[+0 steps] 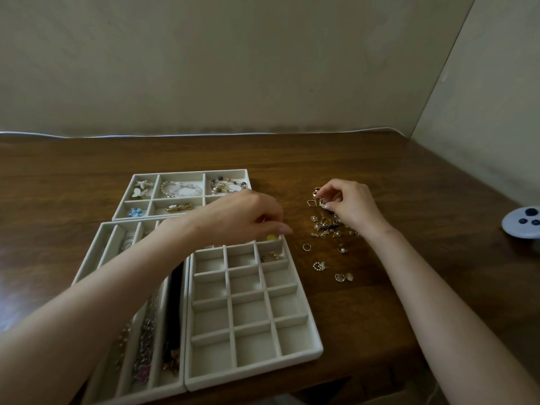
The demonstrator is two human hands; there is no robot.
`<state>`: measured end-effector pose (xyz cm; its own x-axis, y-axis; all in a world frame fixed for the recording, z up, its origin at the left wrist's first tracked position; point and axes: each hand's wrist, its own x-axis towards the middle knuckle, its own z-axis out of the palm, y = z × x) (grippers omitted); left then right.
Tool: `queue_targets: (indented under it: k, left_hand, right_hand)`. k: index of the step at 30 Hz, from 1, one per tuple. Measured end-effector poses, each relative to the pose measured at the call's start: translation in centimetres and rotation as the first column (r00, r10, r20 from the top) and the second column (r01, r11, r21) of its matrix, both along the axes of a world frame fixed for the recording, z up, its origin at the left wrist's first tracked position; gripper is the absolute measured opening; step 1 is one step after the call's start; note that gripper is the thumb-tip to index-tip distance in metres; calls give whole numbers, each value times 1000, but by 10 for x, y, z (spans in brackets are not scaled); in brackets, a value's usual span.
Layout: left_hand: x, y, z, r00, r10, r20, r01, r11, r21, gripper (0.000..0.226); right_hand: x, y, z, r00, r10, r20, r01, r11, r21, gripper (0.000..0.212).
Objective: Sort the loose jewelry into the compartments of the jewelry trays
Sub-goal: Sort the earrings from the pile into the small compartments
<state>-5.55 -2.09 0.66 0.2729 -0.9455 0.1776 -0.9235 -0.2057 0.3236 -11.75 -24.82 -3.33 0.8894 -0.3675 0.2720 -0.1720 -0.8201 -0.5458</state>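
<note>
A heap of loose gold jewelry (325, 225) lies on the wooden table right of three cream trays. My right hand (349, 204) pinches a small gold piece (317, 195) at the heap's far edge. My left hand (248, 217) reaches across the trays, fingers closed over the top right cell of the grid tray (312, 343), beside a small yellow piece (271, 237). What the left fingers hold is hidden. One grid cell holds a gold earring (271, 255). The back tray (122, 204) carries brooches and bracelets. The long-slot tray (96, 252) holds necklaces.
A few single earrings (344, 276) lie apart from the heap, close to the grid tray's right side. A grey round device with dark buttons (523, 222) sits at the table's right edge. A wall stands directly behind the table.
</note>
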Motion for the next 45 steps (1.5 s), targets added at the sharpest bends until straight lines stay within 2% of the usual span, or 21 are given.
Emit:
queue_targets:
  k: [3,6,18,21,23,25,27,31,34,41,45]
  left_hand:
    - [4,-1,-2,998,65,12,-62,985,-160,30]
    - [5,-2,-5,992,106,63,-88,967,-238,21]
    - [5,-4,-11,992,91,83,-70,971,-228,18]
    - [5,-5,-12,993,92,76,-72,970,-230,15]
    - [5,-5,-12,994,89,57,-73,970,-233,12]
    - [5,-6,-13,995,98,24,-89,967,-237,12]
    - [4,-7,-14,992,127,-12,-126,960,-251,15]
    - [4,-8,-18,986,154,-56,-164,937,-309,24]
    - [3,-9,-20,988,135,-78,-154,933,-324,30]
    - [1,-10,-18,995,101,-11,-98,928,-359,13]
    - [4,-5,-8,998,51,-39,-60,962,-268,13]
  right_hand:
    - [1,0,0,1000,11,-8,-11,1000,4,24]
    - [0,-1,3,1000,23,-13,-22,999,33,24]
    - [1,4,1,993,98,-61,-97,995,16,25]
    - [-2,5,5,995,97,18,-99,988,116,24]
    - [-6,5,12,985,125,119,-158,932,327,25]
    - [-9,5,19,962,184,203,-265,815,516,27]
    - [-11,7,22,936,263,233,-351,717,602,28]
    - [-12,13,23,900,377,220,-419,601,681,30]
    - [-13,17,24,868,454,202,-453,554,698,33]
    - [-16,23,27,814,550,186,-509,522,684,31]
    - [-17,26,27,835,521,179,-486,542,685,28]
